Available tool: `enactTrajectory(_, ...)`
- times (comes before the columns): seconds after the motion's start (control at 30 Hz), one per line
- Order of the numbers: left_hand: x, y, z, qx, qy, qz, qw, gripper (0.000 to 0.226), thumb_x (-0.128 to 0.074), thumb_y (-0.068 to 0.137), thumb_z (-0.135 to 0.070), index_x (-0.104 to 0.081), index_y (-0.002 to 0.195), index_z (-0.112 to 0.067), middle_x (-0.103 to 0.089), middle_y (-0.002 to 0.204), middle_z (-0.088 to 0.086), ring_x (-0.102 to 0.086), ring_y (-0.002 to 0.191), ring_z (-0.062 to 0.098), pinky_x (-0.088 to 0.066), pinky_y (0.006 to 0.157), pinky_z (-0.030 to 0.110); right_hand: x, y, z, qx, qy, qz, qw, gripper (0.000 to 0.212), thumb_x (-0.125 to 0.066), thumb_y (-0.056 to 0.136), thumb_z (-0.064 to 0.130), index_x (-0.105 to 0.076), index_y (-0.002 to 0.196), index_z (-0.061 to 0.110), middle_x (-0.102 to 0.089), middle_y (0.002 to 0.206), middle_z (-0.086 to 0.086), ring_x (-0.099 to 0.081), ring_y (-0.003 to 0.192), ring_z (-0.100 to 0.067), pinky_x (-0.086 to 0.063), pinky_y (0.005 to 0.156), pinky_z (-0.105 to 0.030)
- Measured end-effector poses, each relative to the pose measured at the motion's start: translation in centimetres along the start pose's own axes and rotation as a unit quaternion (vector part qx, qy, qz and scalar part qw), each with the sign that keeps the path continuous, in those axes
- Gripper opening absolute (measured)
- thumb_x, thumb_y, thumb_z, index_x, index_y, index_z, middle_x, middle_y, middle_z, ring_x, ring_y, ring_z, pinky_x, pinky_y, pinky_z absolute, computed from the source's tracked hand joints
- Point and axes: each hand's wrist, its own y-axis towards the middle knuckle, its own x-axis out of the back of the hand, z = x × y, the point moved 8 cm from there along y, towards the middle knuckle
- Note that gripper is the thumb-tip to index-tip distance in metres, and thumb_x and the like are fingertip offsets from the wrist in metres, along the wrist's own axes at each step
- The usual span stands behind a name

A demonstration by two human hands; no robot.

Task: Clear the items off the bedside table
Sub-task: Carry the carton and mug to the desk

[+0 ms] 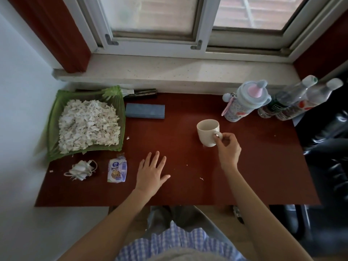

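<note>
While pinching the cream mug (208, 132) by its handle, mid-right on the bedside table (244, 166), right hand (227, 147); left hand (151, 173) flat, empty. Barely begun: tray (120, 110), bottles (293, 102), wrapper (117, 170) left.

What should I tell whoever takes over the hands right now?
Right hand: fingers pinched on the handle of the cream mug, which appears to sit on the bedside table.
Left hand: open, flat on the table, holding nothing.
On the table: green tray of paper scraps at back left, blue box beside it, crumpled white ribbon and small pouch at front left, kids' bottle and two clear bottles at back right.
Done: nothing visibly cleared.
Left: remove the mug, then everything else, plus stray scraps.
</note>
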Motion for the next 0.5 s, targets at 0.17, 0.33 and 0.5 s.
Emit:
enactTrajectory(0.17, -0.2, 0.0, -0.1, -0.001, 0.003, 0.004, 1.000, 0.070, -0.052, 0.084, -0.059, -0.038, 0.143, -0.023, -0.033, 0.152, 0.009, -0.029, 0.139, 0.034, -0.032, 0.108, 0.049, 1.1, -2.4, -2.3, 0.008, 0.003, 0.029, 1.000, 0.016, -0.070, 0.082, 0.036, -0.063, 0.086, 0.022, -0.065, 0.075, 0.009, -0.058, 0.068, 0.002, -0.045, 0.064, -0.013)
enactTrajectory(0.33, -0.5, 0.0, 0.2, 0.003, 0.002, -0.001, 1.000, 0.069, -0.054, 0.083, -0.059, -0.042, 0.141, -0.022, -0.037, 0.150, 0.010, -0.034, 0.137, 0.035, -0.035, 0.106, 0.050, 2.1, -4.1, -4.2, 0.011, -0.025, 0.036, 0.999, 0.012, -0.073, 0.079, 0.035, -0.065, 0.081, 0.028, -0.067, 0.073, 0.008, -0.059, 0.064, -0.001, -0.046, 0.061, -0.017)
enactTrajectory(0.5, -0.3, 0.0, 0.2, 0.005, 0.005, -0.007, 1.000, 0.068, -0.055, 0.082, -0.058, -0.044, 0.139, -0.022, -0.040, 0.148, 0.010, -0.037, 0.135, 0.035, -0.036, 0.104, 0.050, 2.5, -4.9, -5.7, -0.003, -0.016, 0.021, 1.000, 0.011, -0.075, 0.077, 0.032, -0.065, 0.080, 0.034, -0.070, 0.074, 0.010, -0.066, 0.070, -0.009, -0.053, 0.067, -0.030)
